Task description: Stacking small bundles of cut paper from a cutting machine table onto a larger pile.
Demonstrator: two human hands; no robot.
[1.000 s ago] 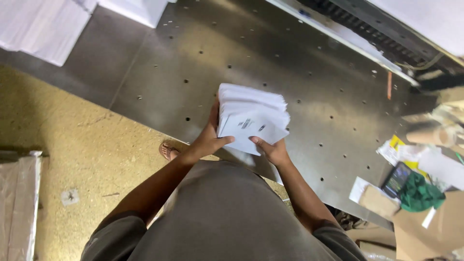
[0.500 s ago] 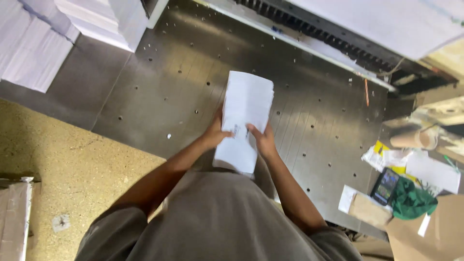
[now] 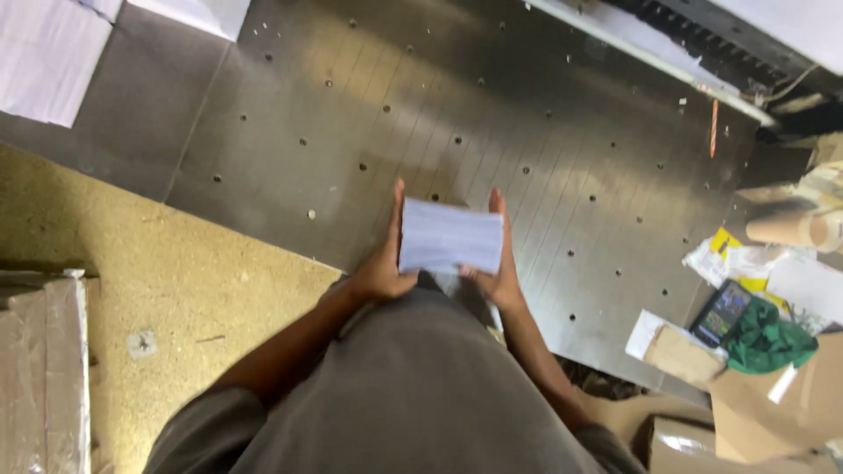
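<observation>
Left hand (image 3: 384,263) and right hand (image 3: 499,263) clamp the short ends of a white paper stack (image 3: 450,236), fingers flat along its sides; long axis runs hand to hand, held level just above the perforated steel table (image 3: 351,114); bare metal ahead and left, clutter (image 3: 746,316) right

Paper stack (image 3: 450,237) turned from upright sheet to squared bundle, hands now flanking sides.
</observation>
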